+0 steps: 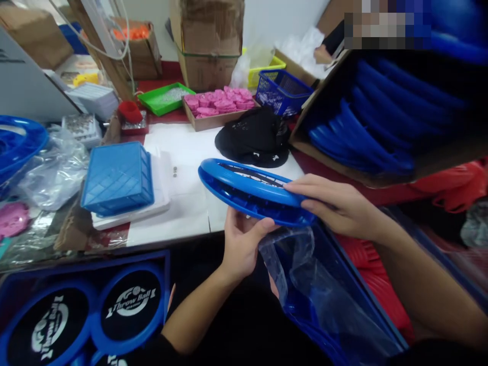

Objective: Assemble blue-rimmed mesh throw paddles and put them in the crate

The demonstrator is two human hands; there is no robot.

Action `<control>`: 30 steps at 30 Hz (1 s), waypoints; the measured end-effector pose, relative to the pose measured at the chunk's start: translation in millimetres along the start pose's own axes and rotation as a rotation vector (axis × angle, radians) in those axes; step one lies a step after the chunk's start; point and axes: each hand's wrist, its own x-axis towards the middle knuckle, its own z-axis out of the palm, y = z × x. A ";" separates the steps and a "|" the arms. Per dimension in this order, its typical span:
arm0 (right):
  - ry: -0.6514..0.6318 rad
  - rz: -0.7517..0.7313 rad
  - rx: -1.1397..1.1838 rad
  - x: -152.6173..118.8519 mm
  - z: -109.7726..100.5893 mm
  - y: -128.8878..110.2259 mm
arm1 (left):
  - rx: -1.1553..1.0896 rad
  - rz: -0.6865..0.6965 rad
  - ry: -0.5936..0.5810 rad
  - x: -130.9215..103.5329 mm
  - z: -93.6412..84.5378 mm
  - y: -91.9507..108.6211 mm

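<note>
In front of me, over the table's front edge, is a blue throw-ball disc [247, 185], tilted, with a black printed centre. A gap shows between its upper and lower blue rings on the side towards me. My left hand [244, 241] grips it from underneath, thumb along the lower ring. At the right end, my right hand [339, 206] is closed on the disc, fingers over the upper ring and thumb at its side. Behind it lies a pile of black fabric pieces [253, 137] with white print. Small metal pieces [175, 172] lie on the white table surface [186, 203].
An upturned light-blue basket [118, 175] sits left. A carton of blue rings [381, 117] leans at right. Pink pieces [221, 101] fill a shallow box at the back. Finished-looking discs [129, 305] lie in a bin lower left; clear plastic [328, 290] drapes the bin lower right.
</note>
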 end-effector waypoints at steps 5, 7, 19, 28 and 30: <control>0.046 -0.020 -0.075 25.5 3.8 -19.6 | -0.063 0.018 -0.011 -6.4 17.9 5.2; 0.038 -0.051 -0.083 28.5 9.2 -28.9 | -0.074 0.024 -0.002 -10.5 14.9 5.3; 0.020 -0.119 -0.088 23.2 13.0 -52.5 | -0.045 0.075 -0.027 -19.7 -1.7 15.1; -0.003 -0.082 -0.001 22.7 5.2 -62.4 | -0.032 0.065 -0.050 -26.3 1.5 22.0; -0.009 -0.063 0.004 23.2 3.6 -64.8 | -0.016 0.063 -0.045 -28.5 3.0 23.8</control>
